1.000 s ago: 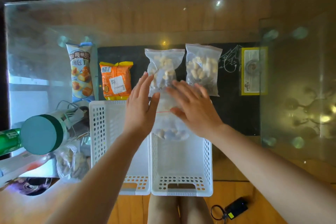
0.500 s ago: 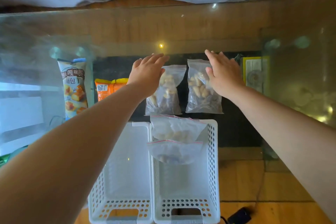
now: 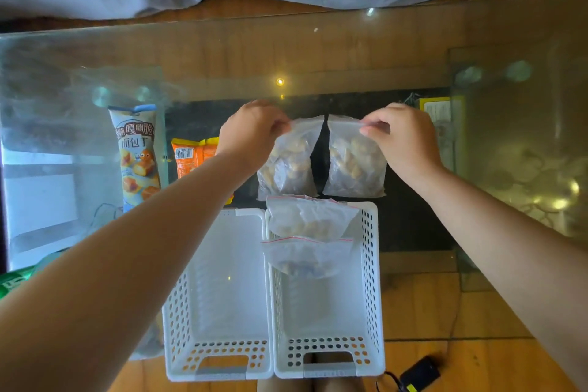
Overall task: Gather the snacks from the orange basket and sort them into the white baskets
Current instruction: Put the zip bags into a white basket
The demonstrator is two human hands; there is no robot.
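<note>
Glass table (image 3: 350, 51) spans the view, wood floor showing through it. Two white baskets sit at the near edge side by side: left white basket (image 3: 178, 321) holds nothing visible, right white basket (image 3: 370, 280) already carries two clear zip bags (image 3: 308, 242) at its far end, one overlapping the other. No orange basket in sight.

Beyond the baskets, a row of snacks lies on the glass. Far left, tall blue-and-white bread-cube pack (image 3: 136, 153), long axis running away from the person. Next, orange packet (image 3: 191, 156), partly hidden behind the left forearm. Then two clear bags of pale lumpy snacks, just apart, a dark gap between them.

Left hand (image 3: 251, 134) pinches the top far corner of the left clear bag (image 3: 286, 165), thumb and fingers closed on the plastic. Right hand (image 3: 404, 137) does likewise on the right clear bag (image 3: 353, 165), fingertips closed on its top edge. Both bags hang or trail toward the person from the pinch, contents slumped at the lower end; whether the bottoms are clear of the glass I cannot tell.

Key relation: the right basket lies directly nearward of both bags, its far rim just beside their lower ends. Likely move: draw both bags back and down into it. Right hand has the straighter line; left must cross slightly inward.
</note>
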